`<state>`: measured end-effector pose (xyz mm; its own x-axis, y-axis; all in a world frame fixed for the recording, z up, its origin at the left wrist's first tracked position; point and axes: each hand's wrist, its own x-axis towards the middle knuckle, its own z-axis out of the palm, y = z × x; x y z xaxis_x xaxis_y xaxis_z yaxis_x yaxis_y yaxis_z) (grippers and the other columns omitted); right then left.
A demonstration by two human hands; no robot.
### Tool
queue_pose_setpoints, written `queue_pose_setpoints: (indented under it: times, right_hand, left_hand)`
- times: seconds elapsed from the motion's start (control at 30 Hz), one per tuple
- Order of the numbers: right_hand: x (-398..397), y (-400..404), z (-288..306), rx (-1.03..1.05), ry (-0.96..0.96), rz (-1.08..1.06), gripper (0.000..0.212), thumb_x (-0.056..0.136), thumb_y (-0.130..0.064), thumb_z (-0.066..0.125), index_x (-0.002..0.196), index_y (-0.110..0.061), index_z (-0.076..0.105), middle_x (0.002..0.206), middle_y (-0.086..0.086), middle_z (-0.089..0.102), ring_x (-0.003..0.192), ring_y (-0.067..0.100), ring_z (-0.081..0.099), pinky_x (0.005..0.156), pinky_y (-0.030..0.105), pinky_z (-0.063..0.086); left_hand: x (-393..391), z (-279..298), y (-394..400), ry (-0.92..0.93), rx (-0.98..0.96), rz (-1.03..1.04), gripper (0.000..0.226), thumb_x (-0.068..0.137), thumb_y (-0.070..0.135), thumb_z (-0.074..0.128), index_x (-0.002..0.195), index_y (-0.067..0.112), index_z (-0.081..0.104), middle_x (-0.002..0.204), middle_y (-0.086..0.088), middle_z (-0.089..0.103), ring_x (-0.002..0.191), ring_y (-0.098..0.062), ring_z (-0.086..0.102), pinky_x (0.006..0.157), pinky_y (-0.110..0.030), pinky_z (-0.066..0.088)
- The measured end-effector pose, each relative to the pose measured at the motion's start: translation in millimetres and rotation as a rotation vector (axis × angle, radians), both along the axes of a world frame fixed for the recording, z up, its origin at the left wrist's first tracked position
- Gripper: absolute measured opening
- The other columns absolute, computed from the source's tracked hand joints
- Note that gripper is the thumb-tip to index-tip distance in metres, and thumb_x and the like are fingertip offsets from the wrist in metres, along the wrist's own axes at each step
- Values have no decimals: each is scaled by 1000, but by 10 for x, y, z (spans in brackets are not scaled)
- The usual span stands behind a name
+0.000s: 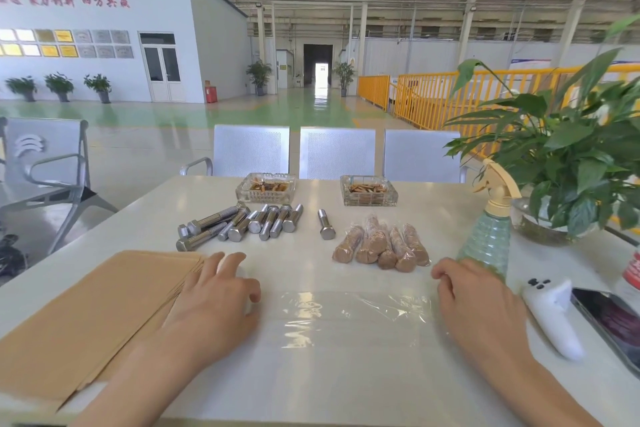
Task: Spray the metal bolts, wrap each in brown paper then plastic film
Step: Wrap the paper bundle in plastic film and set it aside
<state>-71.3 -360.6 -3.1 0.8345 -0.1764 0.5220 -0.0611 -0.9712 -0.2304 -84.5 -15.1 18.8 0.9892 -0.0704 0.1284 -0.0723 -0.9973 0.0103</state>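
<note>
Several bare metal bolts point(242, 225) lie in a heap at the table's far left-centre. One bolt point(326, 224) lies alone to their right. Several bolts wrapped in brown paper and film point(384, 244) sit right of that. A stack of brown paper sheets point(86, 308) lies at the near left. A sheet of clear plastic film point(346, 315) is stretched flat between my hands. My left hand point(214, 302) curls over a white film roll point(244, 277) at the sheet's left end. My right hand point(478, 308) holds the film's right edge with curled fingers. A green spray bottle point(488, 239) stands behind my right hand.
Two glass ashtrays point(266, 188) point(369, 191) stand at the table's far edge. A potted plant point(568, 166) fills the far right corner. A white controller point(554, 315) and a phone point(609, 322) lie at the right. Metal chairs point(337, 152) stand behind the table.
</note>
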Motion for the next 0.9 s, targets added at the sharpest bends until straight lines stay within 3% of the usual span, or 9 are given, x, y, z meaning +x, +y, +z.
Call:
queue_pose_setpoints:
  times: [0.13,0.23,0.33,0.43,0.73,0.9]
  right_hand:
    - [2,12,52,11,-11,106,20,96,-24,55,99,-39,68,96,-16,63,94,15,62,63,32,47]
    - [17,12,-7,-2,139,169,25,98,-23,52,103,-41,68,102,-20,62,105,9,59,73,32,49]
    - [81,-108,-1,41,234,110,29,97,-22,51,107,-42,69,103,-19,63,99,11,61,73,31,49]
    - [125,-126,36,1,325,66,19,94,-28,54,97,-40,69,93,-15,61,87,15,60,64,28,46]
    - [182,-41,71,-100,277,-21,20,91,-19,50,90,-30,66,94,-9,60,85,20,61,65,29,49]
    - [168,-32,-22,-162,177,-42,21,95,-18,48,104,-34,59,101,-9,57,85,21,62,60,29,43]
  left_hand:
    - [-11,12,-27,-7,-32,-4,30,99,47,46,125,39,57,164,9,16,153,-21,5,122,-37,22]
    - [-19,14,-48,-19,-51,-10,30,100,48,43,125,38,59,163,10,20,153,-20,9,122,-37,22]
    - [-27,-1,-79,-16,-54,-11,30,101,47,42,125,38,58,163,9,19,152,-20,10,121,-36,22]
    - [-31,-13,-99,-12,-67,-12,30,102,46,42,124,37,59,163,9,18,152,-20,10,121,-37,22]
    - [-3,-39,-61,-6,-85,-20,30,102,46,42,126,37,57,162,9,17,152,-19,11,120,-36,25]
    - [-26,-58,-31,-11,-77,-31,29,100,47,43,122,37,59,163,8,15,152,-20,10,120,-35,25]
